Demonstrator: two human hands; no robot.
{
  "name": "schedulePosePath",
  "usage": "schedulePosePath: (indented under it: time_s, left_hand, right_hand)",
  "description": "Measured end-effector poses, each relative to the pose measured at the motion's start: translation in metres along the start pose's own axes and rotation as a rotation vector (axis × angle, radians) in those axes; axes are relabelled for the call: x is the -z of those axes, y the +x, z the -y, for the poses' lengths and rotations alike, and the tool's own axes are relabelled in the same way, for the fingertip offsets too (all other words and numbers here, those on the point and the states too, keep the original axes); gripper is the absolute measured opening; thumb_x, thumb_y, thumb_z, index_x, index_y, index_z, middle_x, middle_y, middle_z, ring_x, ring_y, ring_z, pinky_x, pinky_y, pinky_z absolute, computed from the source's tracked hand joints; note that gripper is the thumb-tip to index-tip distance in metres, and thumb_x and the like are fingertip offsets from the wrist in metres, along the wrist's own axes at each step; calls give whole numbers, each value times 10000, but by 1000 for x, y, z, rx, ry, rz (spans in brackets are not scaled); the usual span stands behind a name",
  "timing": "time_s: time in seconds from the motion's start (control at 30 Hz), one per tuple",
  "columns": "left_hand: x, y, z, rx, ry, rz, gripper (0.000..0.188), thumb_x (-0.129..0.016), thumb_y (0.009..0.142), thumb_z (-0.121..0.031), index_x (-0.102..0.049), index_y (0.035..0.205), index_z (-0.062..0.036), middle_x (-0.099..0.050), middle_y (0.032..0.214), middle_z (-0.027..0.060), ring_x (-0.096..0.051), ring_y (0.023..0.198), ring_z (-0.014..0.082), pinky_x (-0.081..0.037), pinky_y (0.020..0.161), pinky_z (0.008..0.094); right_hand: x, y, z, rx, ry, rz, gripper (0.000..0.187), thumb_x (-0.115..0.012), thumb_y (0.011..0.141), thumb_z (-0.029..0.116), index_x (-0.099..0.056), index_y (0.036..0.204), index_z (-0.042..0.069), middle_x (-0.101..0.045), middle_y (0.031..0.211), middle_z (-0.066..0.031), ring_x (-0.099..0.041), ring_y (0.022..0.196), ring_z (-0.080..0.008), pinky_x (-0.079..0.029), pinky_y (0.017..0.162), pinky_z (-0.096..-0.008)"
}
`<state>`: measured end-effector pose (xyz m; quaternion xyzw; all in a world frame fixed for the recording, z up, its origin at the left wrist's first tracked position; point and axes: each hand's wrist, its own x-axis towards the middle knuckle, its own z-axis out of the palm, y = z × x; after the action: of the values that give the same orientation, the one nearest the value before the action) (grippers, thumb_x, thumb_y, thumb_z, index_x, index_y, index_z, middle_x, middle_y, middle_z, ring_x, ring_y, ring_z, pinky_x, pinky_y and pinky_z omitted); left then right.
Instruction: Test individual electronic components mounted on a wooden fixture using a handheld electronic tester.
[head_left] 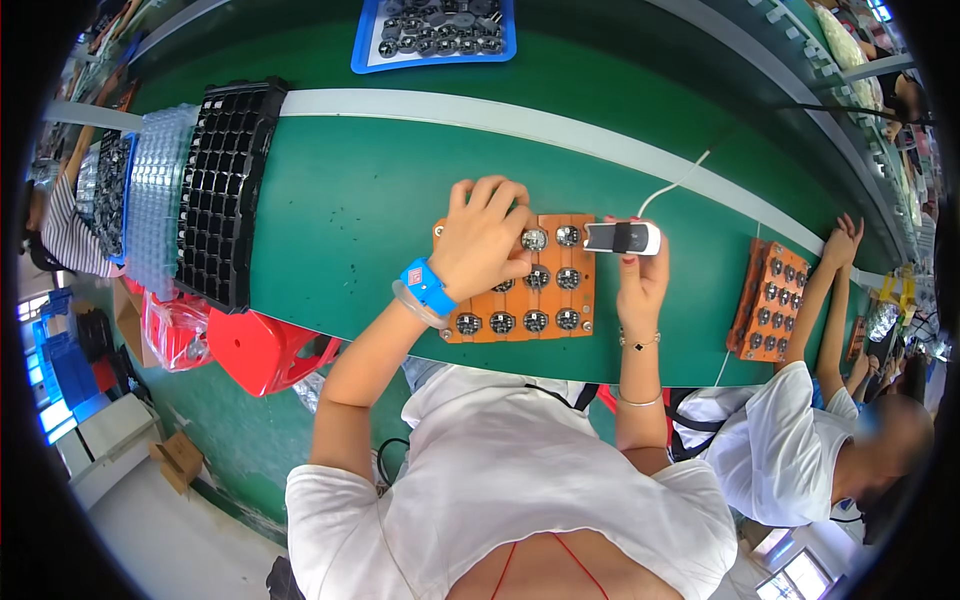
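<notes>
An orange board (513, 328) with rows of small round dark electronic parts lies before me on the green table. My left hand (485, 238), a blue watch-like band on its wrist, rests over the board's upper left with bent fingers apart. Its thumb and forefinger are beside a round part (534, 240) in the top row; whether they touch it I cannot tell. At the board's right edge, my right hand (643, 282) grips a white and black handheld device (624, 238) between thumb and fingers. The device's end points left, over the board's edge. A white cable (672, 186) runs from it.
Black (228, 195) and clear trays (160, 200) stand at the table's left. A blue tray (434, 67) of round parts sits at the far side. Rightward, a co-worker's arms (828, 290) reach near other orange boards (772, 302). A red stool (262, 352) is lower left.
</notes>
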<state>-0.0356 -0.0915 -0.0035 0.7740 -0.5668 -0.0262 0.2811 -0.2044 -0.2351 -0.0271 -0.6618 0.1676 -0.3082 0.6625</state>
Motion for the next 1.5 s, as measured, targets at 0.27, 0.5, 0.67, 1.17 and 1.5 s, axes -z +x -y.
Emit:
schedulePosePath:
  time_s: [0.27, 0.5, 0.67, 1.17, 1.5]
  left_hand:
    - [-21, 24, -17, -140, 87, 5, 257, -741, 623, -233, -650, 793, -63, -513, 1008, 47, -466, 1071, 246, -322, 910, 447]
    - [-15, 25, -24, -142, -108, -98, 269, -727, 615, -204, -672, 837, -62, -529, 963, 38, -479, 1042, 237, -328, 907, 449]
    - [-16, 23, -23, -133, -85, -70, 282, -725, 594, -194, -649, 845, -89, -515, 1003, 32, -477, 1059, 246, -323, 912, 431]
    - [-22, -2, -50, -155, -30, 43, 265, -765, 597, -225, -644, 794, -95, -498, 910, 25, -471, 875, 211, -342, 775, 362]
    - [-20, -5, -51, -102, -112, 24, 283, -774, 598, -220, -659, 829, -103, -488, 872, 8, -468, 861, 194, -334, 771, 358]
  right_hand:
    - [27, 2, -4, 4, -246, 80, 326, -543, 920, 77, -447, 1218, -15, -561, 1182, -166, -546, 1113, -233, -417, 961, -341]
    - [22, 2, -4, 38, -377, 146, 274, -562, 878, 22, -521, 1145, -23, -559, 1130, -117, -552, 1052, -199, -425, 925, -306]
    - [21, -3, -8, -19, -262, 91, 300, -561, 906, 77, -489, 1184, -12, -572, 1139, -121, -554, 1060, -210, -423, 937, -320]
    - [35, -36, 2, -19, -401, 193, 287, -575, 846, 18, -530, 1129, -4, -579, 1130, -129, -540, 1066, -217, -417, 937, -323]
    - [30, -43, 1, -17, -324, 204, 291, -570, 876, 73, -508, 1150, -3, -578, 1135, -143, -559, 1075, -244, -428, 937, -343]
